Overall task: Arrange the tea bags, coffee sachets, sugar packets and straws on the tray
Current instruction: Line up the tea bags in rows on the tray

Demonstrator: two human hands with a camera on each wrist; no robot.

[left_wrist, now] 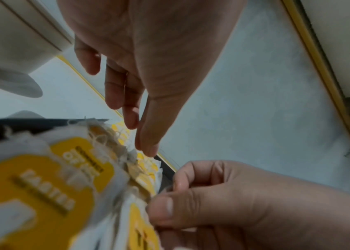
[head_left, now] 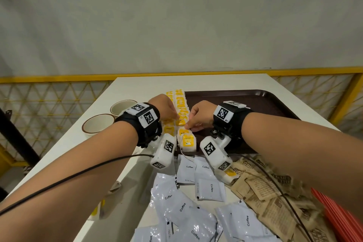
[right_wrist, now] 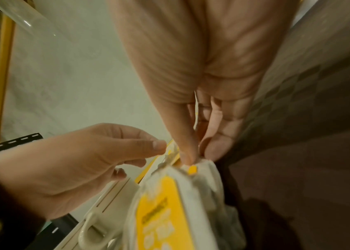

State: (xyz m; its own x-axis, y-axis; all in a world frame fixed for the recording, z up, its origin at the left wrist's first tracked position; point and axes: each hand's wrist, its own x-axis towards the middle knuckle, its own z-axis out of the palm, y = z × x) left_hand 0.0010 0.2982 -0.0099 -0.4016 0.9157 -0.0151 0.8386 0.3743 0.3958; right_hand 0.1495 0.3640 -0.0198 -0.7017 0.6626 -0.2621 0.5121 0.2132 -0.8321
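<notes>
I am lining up the tea bags [head_left: 181, 112] in a row along the left edge of the dark tray [head_left: 261, 102], which sits on the white worktop [head_left: 137, 88]. My right hand [head_left: 198, 117] has its thumb and fingers pinched on the top edge of one tea bag near the close end of the row; the right wrist view shows the thumb pressing down on the bag's white paper edge. My left hand [head_left: 165, 109] is just beside it on the other side of the row, fingers loosely curled with thumb and forefinger close together; I cannot tell for sure whether it holds a string or nothing.

To do this step well, I judge I should set the pinched bag down overlapping its neighbour evenly, yellow label up, and steady the row with my left hand so the light bags do not slide or fan out. The loose strings look likely to snag, so I would tuck them under as I go.

The coffee sachets [head_left: 196, 202] lie scattered on the worktop close to me, the brown sugar packets [head_left: 275, 202] are heaped to their right, and the red straws [head_left: 337, 212] are at the far right edge, all off the tray. Two cups [head_left: 98, 125] stand to the left.
</notes>
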